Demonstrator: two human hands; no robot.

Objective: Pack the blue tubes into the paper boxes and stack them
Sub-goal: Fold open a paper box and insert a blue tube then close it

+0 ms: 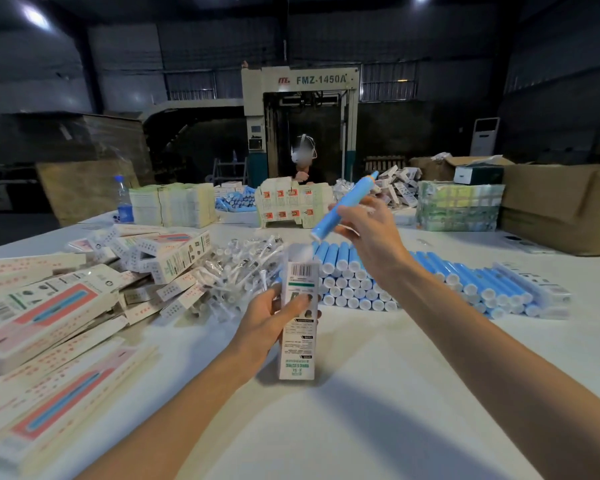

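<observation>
Step in hand: Insertion. You appear to be about to feed one tube into one box; the tube is not yet inside.
Left hand (271, 317): Your fingers wrap the middle of the paper box (298, 320), thumb on the printed face, holding it upright above the table (361, 410).
Right hand (368, 230): Your fingertips pinch the blue tube (343, 202) along its lower half. The tube is tilted, its lower end just above the box top and its far end pointing up and away from you.
Tube appearance: Light blue barrel, white cap at the lower end, small orange tip at the upper end. It looks rigid and smooth.
Box appearance: Tall, narrow, white carton with a barcode near the top and green print lower down. The top end is blurred, so you cannot tell how its flaps stand.
Work done: A loose pile of printed boxes (49, 306) lies to the left of your left fingers. Whether each one is filled cannot be told, and none looks neatly stacked.
Work left: A large stack of blue tubes (430, 282) lies beneath and beyond your right fingers, unpacked. Judge the task far from finished.
Also in reach: Small clear sachets (243, 268) lie just beyond your left fingers, between the boxes and the stack.
</observation>
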